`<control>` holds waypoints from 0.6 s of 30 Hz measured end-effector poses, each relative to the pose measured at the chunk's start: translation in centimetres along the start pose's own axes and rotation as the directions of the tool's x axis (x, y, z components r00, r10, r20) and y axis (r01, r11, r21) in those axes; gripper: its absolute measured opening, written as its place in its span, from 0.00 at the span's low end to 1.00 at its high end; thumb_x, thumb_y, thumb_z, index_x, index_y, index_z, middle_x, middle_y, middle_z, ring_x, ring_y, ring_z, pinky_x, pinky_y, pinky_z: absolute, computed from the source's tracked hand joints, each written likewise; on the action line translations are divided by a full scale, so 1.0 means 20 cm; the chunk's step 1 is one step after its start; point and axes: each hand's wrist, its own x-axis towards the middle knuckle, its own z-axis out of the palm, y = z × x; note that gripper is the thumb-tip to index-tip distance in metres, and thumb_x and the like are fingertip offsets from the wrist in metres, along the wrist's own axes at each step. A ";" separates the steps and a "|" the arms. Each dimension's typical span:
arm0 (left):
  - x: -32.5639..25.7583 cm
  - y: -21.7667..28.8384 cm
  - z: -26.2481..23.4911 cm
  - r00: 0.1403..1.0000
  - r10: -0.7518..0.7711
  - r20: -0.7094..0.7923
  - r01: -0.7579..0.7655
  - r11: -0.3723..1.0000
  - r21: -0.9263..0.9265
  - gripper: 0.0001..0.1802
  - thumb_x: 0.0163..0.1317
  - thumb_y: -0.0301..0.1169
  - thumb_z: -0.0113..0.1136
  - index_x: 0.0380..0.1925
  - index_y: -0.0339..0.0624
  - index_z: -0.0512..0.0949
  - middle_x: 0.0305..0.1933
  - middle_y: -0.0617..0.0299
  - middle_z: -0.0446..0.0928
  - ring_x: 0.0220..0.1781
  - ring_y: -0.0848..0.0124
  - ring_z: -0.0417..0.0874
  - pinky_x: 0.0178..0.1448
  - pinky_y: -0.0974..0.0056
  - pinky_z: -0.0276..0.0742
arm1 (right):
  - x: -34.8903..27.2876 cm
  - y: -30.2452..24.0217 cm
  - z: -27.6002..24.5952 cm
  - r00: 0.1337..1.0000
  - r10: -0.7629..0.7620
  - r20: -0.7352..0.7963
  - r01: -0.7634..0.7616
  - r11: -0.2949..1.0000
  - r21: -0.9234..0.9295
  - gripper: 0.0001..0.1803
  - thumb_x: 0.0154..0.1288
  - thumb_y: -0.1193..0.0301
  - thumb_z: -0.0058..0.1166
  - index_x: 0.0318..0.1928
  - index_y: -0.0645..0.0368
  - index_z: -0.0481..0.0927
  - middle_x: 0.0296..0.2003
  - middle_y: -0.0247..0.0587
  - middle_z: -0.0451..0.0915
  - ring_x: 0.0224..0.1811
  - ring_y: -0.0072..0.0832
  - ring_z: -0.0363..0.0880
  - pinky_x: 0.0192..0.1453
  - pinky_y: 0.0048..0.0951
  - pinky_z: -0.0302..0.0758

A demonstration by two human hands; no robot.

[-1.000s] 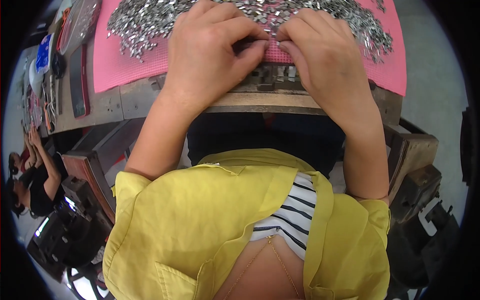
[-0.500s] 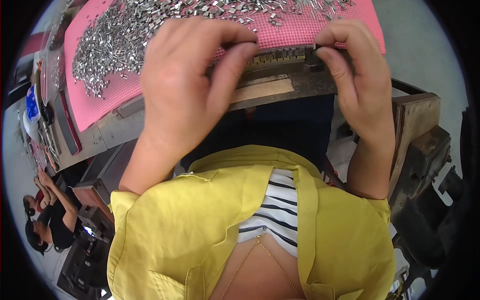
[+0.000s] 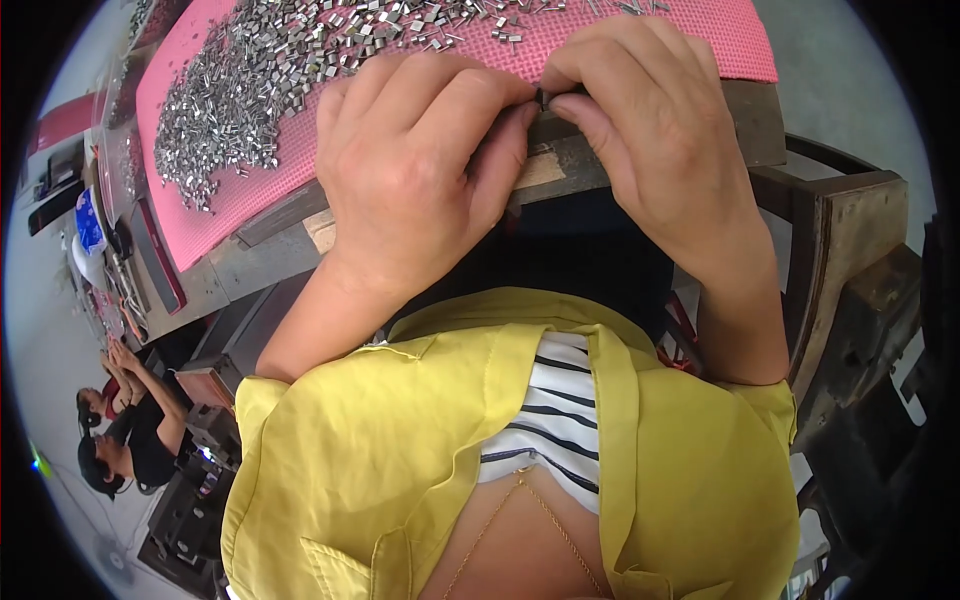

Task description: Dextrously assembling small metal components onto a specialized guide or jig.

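Observation:
My left hand (image 3: 410, 165) is closed in a pinch at the near edge of the pink mat (image 3: 300, 160). My right hand (image 3: 650, 140) pinches close beside it, thumb and forefinger together. At the meeting point of the fingertips sits a small dark metal piece (image 3: 542, 98), between the right thumb and forefinger. What the left fingertips grip is hidden behind them. Beyond both hands, small silver metal links and pins (image 3: 290, 55) lie spread over the mat. Below the fingers runs a dark bench edge with a pale wooden strip (image 3: 541, 170).
A red-edged dark flat object (image 3: 160, 258) and a blue packet (image 3: 90, 222) lie on the bench at left. To the right stands a wooden frame (image 3: 850, 235) with dark machinery. Two other people (image 3: 135, 440) work at far left.
My right hand has moved left to meet my left hand, which shifted slightly right. The linked metal strip that showed between them is now covered by my hands.

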 end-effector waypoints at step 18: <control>-0.02 0.00 -0.04 1.000 -0.019 -0.021 0.018 0.996 -0.083 0.12 0.53 0.21 0.74 0.40 0.38 0.87 0.38 0.56 0.86 0.40 0.63 0.85 0.47 0.65 0.79 | -0.03 0.06 0.04 0.998 0.000 -0.063 0.011 0.984 0.178 0.10 0.61 0.79 0.64 0.44 0.59 0.81 0.41 0.39 0.80 0.45 0.41 0.79 0.52 0.37 0.73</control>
